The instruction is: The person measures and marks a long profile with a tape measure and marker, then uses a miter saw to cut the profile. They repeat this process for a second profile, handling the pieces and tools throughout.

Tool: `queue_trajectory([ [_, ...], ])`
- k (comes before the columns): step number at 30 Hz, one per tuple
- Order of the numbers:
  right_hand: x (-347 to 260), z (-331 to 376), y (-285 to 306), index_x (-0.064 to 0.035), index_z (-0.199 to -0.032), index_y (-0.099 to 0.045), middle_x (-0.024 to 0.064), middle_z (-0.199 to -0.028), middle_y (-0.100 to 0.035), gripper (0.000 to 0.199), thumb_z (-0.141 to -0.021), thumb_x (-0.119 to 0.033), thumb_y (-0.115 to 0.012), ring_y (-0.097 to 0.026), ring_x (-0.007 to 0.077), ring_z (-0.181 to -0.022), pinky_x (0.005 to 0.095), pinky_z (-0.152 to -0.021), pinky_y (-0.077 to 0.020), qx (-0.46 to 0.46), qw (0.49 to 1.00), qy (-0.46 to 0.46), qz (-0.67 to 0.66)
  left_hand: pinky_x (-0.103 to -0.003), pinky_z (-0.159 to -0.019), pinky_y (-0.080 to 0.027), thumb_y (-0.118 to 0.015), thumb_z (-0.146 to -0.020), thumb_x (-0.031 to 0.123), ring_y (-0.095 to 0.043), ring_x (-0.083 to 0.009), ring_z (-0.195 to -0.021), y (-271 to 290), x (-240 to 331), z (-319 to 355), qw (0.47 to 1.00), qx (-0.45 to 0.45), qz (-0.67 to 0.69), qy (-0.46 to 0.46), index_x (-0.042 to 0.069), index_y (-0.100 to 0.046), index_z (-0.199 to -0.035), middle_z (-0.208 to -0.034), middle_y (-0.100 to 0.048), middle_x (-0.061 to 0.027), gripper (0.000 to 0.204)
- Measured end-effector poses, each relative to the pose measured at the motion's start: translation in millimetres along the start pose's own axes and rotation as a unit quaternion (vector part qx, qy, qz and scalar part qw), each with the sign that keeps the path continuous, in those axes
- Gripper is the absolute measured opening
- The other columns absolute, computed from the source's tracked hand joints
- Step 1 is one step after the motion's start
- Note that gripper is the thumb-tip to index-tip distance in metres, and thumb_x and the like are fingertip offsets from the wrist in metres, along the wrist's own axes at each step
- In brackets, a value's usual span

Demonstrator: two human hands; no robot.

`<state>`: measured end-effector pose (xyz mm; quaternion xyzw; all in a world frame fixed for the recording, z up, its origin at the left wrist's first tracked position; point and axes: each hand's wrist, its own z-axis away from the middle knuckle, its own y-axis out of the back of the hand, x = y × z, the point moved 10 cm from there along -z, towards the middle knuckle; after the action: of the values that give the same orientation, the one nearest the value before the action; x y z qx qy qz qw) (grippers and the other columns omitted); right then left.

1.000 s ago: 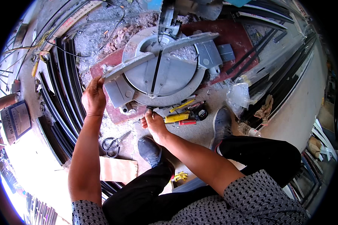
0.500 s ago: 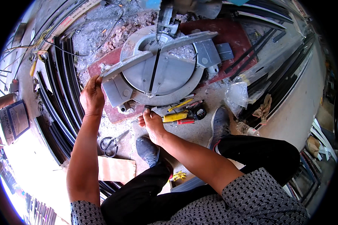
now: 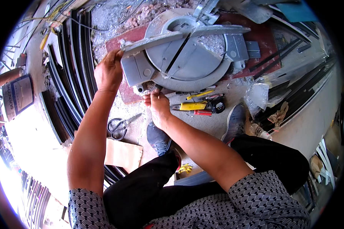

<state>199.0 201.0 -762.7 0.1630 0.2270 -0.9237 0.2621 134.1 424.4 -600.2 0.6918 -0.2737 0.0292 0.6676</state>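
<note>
A grey miter saw (image 3: 187, 57) sits low in front of me, its round turntable crossed by a dark slanting slot. My left hand (image 3: 110, 72) is closed round the left end of the metal fence (image 3: 153, 42). At the near edge of the turntable, my right hand (image 3: 158, 107) grips a small dark handle (image 3: 156, 88), mostly hidden by the fingers. Just right of that hand lie a yellow-handled tool (image 3: 193, 106), a red-handled tool (image 3: 203, 112) and a black tape measure (image 3: 218, 105). The saw's upper part is cut off at the top.
The saw rests on a dark red board (image 3: 135, 36) strewn with metal shavings. Long black profiles (image 3: 67, 65) lie to the left, more (image 3: 298, 93) to the right. Black-handled scissors (image 3: 118, 128) and a cardboard piece (image 3: 123, 154) lie near my feet. A glove (image 3: 279, 114) is at right.
My view has shifted, so the saw appears higher and further right. The turntable slot slants more, its near end further left relative to the fence. Both hands keep their holds.
</note>
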Motion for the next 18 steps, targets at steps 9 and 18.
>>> queue_trajectory([
  [9, -5, 4, -1, -0.0073, -0.108, -0.058, 0.0072, -0.100, -0.067, 0.045, -0.106, -0.052, -0.054, -0.062, 0.0164, -0.089, 0.0366, -0.084, -0.0548, -0.082, 0.997, -0.002, 0.008, -0.044, -0.077, -0.058, -0.055, -0.105, 0.044, -0.073, -0.0360, -0.091, -1, -4, 0, 1.000, -0.009, -0.022, 0.014, 0.022, -0.075, -0.114, -0.103, -0.076, -0.0110, 0.031],
  [18, -11, 10, 6, -0.0044, -0.118, -0.061, 0.0084, -0.116, -0.066, 0.054, -0.100, -0.055, -0.063, -0.059, 0.0193, -0.107, 0.0395, -0.095, -0.0516, -0.138, 0.990, -0.013, 0.020, -0.043, -0.073, -0.058, -0.053, -0.106, 0.047, -0.075, -0.0336, -0.087, -3, -4, 0, 0.999, 0.003, -0.036, -0.007, 0.025, -0.075, -0.114, -0.100, -0.077, -0.0086, 0.032],
])
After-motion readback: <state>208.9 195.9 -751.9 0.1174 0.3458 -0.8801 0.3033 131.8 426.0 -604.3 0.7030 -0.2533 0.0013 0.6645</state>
